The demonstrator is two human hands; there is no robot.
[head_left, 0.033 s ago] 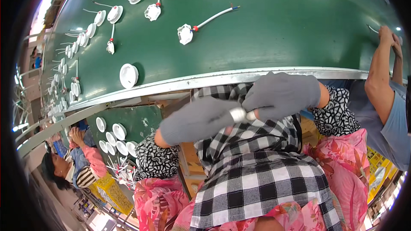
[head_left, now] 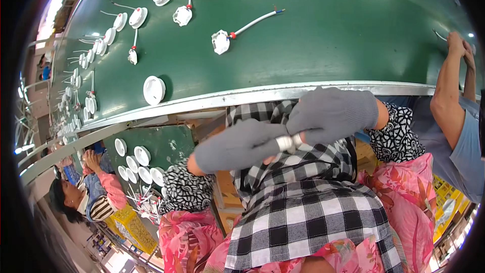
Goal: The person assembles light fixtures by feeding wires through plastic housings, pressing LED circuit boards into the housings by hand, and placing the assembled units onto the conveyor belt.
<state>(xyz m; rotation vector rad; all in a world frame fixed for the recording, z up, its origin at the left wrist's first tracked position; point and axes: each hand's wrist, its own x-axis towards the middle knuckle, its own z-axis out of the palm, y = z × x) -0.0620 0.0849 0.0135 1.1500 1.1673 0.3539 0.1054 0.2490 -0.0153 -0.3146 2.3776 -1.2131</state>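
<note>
Belt (head_left: pixel 323 45) green, white lamp parts (head_left: pixel 153 90) scattered; hands (head_left: pixel 290 142) gloved, pinching small pc.

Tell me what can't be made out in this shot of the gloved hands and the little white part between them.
Head view:
- Small white part: mostly covered by the left hand and right hand, so its shape is unclear.
- Fingertips: hidden inside the grey gloves where they meet.
- Round white pieces far along the green belt: too small and bent by the fisheye rim.
- Co-worker's hands: their work is unclear at the right rim.

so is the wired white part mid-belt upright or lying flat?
Lying flat: the wired white part rests on the green belt, its cable stretched out sideways.
</note>
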